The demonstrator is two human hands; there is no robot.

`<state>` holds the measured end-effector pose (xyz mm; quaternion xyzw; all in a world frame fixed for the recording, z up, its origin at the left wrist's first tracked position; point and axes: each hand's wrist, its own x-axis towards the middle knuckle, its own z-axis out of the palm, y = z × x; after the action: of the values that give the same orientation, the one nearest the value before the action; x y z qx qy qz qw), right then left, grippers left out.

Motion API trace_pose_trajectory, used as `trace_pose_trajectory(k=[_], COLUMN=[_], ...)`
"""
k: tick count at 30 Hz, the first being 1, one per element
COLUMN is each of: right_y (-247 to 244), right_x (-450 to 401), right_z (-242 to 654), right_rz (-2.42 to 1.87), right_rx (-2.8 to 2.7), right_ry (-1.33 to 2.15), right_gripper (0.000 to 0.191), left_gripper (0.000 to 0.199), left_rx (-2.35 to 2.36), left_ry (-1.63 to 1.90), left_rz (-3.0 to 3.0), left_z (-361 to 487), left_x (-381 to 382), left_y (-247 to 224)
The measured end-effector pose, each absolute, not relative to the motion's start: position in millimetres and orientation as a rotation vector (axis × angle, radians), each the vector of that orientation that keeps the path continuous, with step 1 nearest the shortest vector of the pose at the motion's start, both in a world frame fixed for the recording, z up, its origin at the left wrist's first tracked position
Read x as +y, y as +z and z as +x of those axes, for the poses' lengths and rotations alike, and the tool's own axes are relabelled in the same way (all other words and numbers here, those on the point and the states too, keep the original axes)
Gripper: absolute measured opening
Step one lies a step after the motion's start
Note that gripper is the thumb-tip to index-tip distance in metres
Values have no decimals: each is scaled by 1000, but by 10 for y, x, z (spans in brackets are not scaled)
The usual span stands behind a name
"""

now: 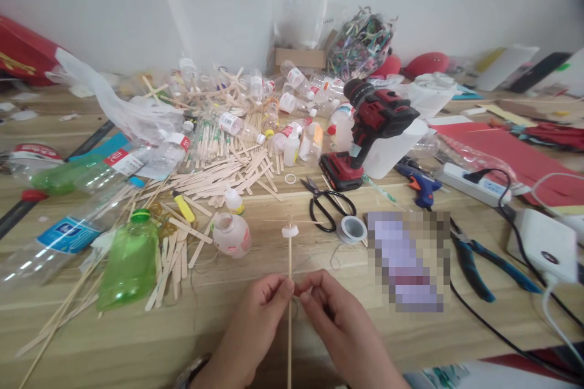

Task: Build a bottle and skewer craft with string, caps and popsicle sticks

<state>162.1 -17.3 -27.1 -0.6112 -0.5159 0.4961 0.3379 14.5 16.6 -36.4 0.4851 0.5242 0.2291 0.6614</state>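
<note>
My left hand (267, 310) pinches a thin wooden stick (290, 258) between thumb and forefinger, low in the middle of the view. The stick stands roughly lengthwise, with a white ring-like piece (289, 231) near its far end and a thin crosswise stick (269, 220) there. Right beside it, my right hand (335, 316) is closed in a pinch, its fingertips nearly touching the left thumb. What lies between those fingertips is too small to make out; a fine thread shows near them. A spool of grey thread (352, 229) and black-handled scissors (326, 203) lie just beyond.
A cut bottle (232, 235) and a green bottle (130, 260) stand at left, among many craft sticks (219, 179). A red cordless drill (374, 121) stands behind the scissors. To the right are a glue gun (420, 185), pliers (479, 261), a power strip (477, 182) and cables.
</note>
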Motion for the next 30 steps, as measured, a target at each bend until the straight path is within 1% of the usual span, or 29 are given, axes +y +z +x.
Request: trace_pose_trajectory(k=[5, 9, 13, 16, 19, 23, 30], right_y=[-322, -329, -297, -279, -267, -258, -291], right_x=[-199, -143, -111, -115, -128, -142, -170], right_z=[1556, 1522, 1546, 1590, 1613, 1607, 1586], right_rz=[-1644, -1614, -1527, -1502, -1489, -1472, -1485], right_rx=[-1456, -1391, -1215, -1128, -1115, -1115, -1131], right_ry=[1316, 1443, 1704, 1783, 1821, 1833, 1807], right_gripper=[18, 16, 30, 38, 41, 42, 37], left_gripper=[39, 38, 39, 32, 25, 27, 26], left_rx=[1148, 1109, 1173, 1230, 1191, 1203, 1251], left_ry=[595, 616, 559, 497, 471, 447, 462], left_rz=[1053, 946, 935, 1018, 1163, 1233, 1125], left_z=[194, 227, 185, 103, 41, 44, 90], left_x=[141, 126, 158, 199, 227, 239, 219], left_y=[-372, -329, -280, -236, -213, -217, -196])
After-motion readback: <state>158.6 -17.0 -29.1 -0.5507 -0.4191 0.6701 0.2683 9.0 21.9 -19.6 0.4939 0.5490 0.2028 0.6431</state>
